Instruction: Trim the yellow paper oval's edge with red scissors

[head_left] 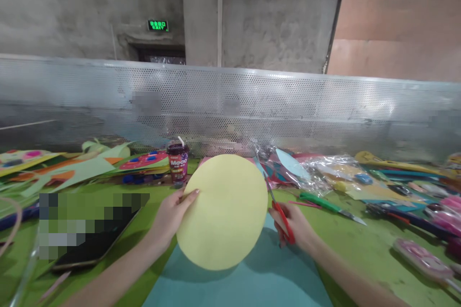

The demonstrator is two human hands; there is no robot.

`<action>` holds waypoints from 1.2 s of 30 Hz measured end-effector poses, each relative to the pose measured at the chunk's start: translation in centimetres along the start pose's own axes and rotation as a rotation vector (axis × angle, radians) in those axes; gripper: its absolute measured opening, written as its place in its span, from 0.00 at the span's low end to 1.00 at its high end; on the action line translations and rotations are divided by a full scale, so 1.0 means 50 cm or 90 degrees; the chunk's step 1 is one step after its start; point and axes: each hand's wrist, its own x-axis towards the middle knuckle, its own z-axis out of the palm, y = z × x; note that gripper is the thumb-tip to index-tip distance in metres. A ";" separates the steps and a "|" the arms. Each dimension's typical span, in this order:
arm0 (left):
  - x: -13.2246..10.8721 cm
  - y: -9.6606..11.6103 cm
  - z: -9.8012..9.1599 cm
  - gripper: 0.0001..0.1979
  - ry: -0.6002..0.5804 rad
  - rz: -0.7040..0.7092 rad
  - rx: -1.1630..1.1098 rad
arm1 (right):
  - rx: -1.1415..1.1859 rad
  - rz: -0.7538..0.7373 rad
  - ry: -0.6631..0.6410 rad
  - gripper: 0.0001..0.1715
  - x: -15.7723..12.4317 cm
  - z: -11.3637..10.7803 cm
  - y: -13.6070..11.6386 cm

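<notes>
A round sheet of pale yellow paper is held up in front of me, facing the camera. My left hand pinches its left edge, thumb on the near face and the other fingers behind it. In my right hand is a pair of scissors with red handles, their blades pointing up and slightly left beside the circle's right edge. Whether the blades touch the paper I cannot tell. Beneath the circle, a light blue sheet lies on the green table.
A purple drink cup with a straw stands behind my left hand. A black phone lies at left, near coloured paper scraps. On the right are a green craft knife, clear plastic packets and a pink-and-white item. A perforated metal panel runs behind.
</notes>
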 end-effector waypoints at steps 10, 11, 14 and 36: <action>0.000 -0.002 0.009 0.16 -0.231 0.021 0.123 | 0.191 -0.098 0.029 0.17 0.002 -0.020 -0.031; -0.004 -0.002 0.011 0.16 -0.271 0.023 0.123 | 0.195 -0.083 0.015 0.17 -0.001 -0.019 -0.035; -0.012 0.001 0.014 0.15 -0.333 0.030 0.110 | 0.179 -0.050 -0.033 0.18 -0.010 -0.012 -0.036; 0.012 -0.009 -0.004 0.22 -0.039 -0.013 0.018 | -0.005 -0.074 0.046 0.13 0.016 -0.035 0.004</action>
